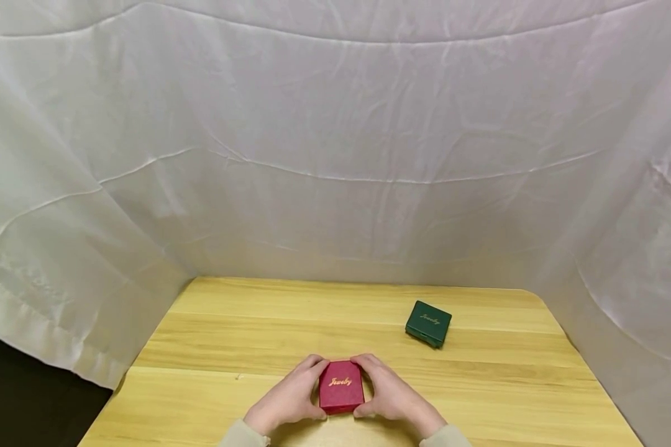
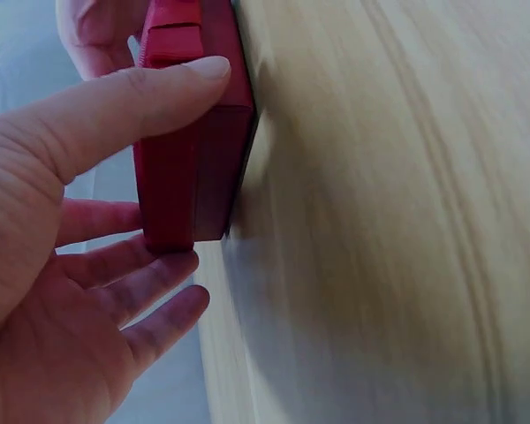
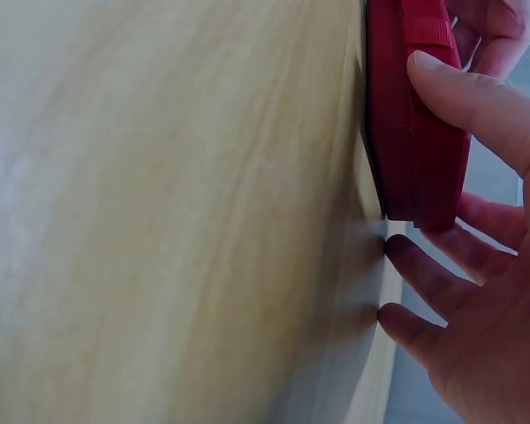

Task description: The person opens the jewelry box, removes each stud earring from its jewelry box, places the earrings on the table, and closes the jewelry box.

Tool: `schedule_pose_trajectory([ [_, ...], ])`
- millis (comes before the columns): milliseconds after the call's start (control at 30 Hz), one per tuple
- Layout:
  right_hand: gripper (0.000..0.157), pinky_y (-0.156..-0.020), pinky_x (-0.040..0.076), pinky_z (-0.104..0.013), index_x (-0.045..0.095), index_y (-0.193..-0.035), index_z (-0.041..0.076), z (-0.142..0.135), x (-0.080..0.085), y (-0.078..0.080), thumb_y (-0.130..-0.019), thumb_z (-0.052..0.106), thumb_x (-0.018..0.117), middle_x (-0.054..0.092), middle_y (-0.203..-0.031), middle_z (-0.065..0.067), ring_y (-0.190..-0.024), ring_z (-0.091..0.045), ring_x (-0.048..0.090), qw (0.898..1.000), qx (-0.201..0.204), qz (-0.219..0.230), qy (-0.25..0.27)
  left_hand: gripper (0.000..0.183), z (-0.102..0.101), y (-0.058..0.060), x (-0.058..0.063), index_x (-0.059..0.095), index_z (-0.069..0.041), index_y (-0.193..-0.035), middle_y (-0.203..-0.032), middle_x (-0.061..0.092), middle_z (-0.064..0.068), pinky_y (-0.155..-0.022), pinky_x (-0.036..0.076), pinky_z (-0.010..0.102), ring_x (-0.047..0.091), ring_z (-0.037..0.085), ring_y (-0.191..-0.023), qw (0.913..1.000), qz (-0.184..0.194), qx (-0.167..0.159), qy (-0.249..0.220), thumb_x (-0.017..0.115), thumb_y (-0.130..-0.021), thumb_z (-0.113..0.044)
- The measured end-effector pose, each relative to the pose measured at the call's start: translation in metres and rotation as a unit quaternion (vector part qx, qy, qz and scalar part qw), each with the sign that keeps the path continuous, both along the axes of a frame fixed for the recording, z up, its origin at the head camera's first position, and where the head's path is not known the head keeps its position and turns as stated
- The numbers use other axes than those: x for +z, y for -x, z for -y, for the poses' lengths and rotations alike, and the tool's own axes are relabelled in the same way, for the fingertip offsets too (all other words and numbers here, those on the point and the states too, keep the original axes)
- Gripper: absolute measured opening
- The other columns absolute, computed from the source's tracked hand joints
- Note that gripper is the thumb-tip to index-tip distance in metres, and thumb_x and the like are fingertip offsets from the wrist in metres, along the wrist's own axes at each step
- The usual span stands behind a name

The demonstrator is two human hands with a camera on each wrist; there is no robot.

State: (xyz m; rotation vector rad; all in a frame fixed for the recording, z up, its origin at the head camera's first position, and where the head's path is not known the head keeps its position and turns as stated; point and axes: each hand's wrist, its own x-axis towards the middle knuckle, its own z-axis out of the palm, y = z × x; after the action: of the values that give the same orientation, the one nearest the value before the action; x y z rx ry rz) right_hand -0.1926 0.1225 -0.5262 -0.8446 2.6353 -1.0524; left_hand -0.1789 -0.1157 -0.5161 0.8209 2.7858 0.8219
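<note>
A closed red jewelry box (image 1: 341,395) with gold "Jewelry" lettering lies on the wooden table near its front edge. My left hand (image 1: 292,396) grips its left side, thumb on the front corner and fingers around the back. On the opposite side my right hand (image 1: 390,393) holds it the same way. Both wrist views show the box's front and a red ribbon tab (image 2: 175,35) between the two thumbs. In the right wrist view the lower fingers (image 3: 413,331) spread beyond the box, with fingertips right at the table surface.
A green jewelry box (image 1: 428,323) with gold lettering sits farther back on the right, slightly turned. Pale cloth (image 1: 369,217) hangs behind and along both sides of the wooden table (image 1: 229,329). A dark area (image 1: 28,391) shows at the lower left.
</note>
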Motion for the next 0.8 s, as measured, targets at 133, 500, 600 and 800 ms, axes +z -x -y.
schedule_pose_trajectory([
  [133, 0.089, -0.105, 0.041, -0.046, 0.046, -0.140, 0.006, 0.0003, 0.0004, -0.0004, -0.066, 0.025, 0.091, 0.050, -0.134, 0.000, -0.124, -0.021, 0.049, 1.000, -0.001, 0.003, -0.002, 0.095, -0.0011, 0.0007, 0.0009, 0.046, 0.005, -0.141, -0.132, 0.051, 0.005, -0.104, 0.043, 0.038, 0.052, 0.021, -0.120, 1.0000, 0.002, 0.000, 0.008, 0.093, -0.062, -0.020],
  [500, 0.089, -0.106, 0.040, -0.044, 0.046, -0.139, 0.007, 0.0003, -0.0022, -0.0004, -0.065, 0.025, 0.091, 0.050, -0.134, 0.001, -0.123, -0.020, 0.049, 1.000, 0.000, -0.004, -0.001, 0.096, -0.0008, 0.0000, 0.0009, 0.045, 0.005, -0.142, -0.135, 0.049, 0.007, -0.104, 0.043, 0.039, 0.051, 0.023, -0.122, 0.9999, 0.007, 0.005, 0.014, 0.093, -0.063, -0.021],
  [600, 0.089, -0.106, 0.040, -0.044, 0.047, -0.139, 0.008, 0.0005, -0.0016, -0.0013, -0.064, 0.025, 0.092, 0.049, -0.135, -0.001, -0.124, -0.021, 0.049, 1.000, 0.001, -0.005, 0.002, 0.098, 0.0003, -0.0012, 0.0006, 0.043, 0.005, -0.144, -0.139, 0.046, 0.010, -0.105, 0.042, 0.041, 0.049, 0.027, -0.125, 0.9998, 0.016, 0.007, 0.008, 0.092, -0.063, -0.021],
  [800, 0.092, -0.106, 0.039, -0.049, 0.045, -0.141, 0.005, -0.0005, 0.0026, -0.0042, -0.065, 0.030, 0.091, 0.044, -0.141, -0.007, -0.126, -0.027, 0.048, 1.000, -0.004, -0.001, 0.002, 0.099, 0.0043, -0.0043, 0.0019, 0.040, 0.002, -0.146, -0.142, 0.041, 0.014, -0.103, 0.043, 0.045, 0.048, 0.029, -0.125, 0.9994, 0.029, 0.014, -0.008, 0.089, -0.068, -0.032],
])
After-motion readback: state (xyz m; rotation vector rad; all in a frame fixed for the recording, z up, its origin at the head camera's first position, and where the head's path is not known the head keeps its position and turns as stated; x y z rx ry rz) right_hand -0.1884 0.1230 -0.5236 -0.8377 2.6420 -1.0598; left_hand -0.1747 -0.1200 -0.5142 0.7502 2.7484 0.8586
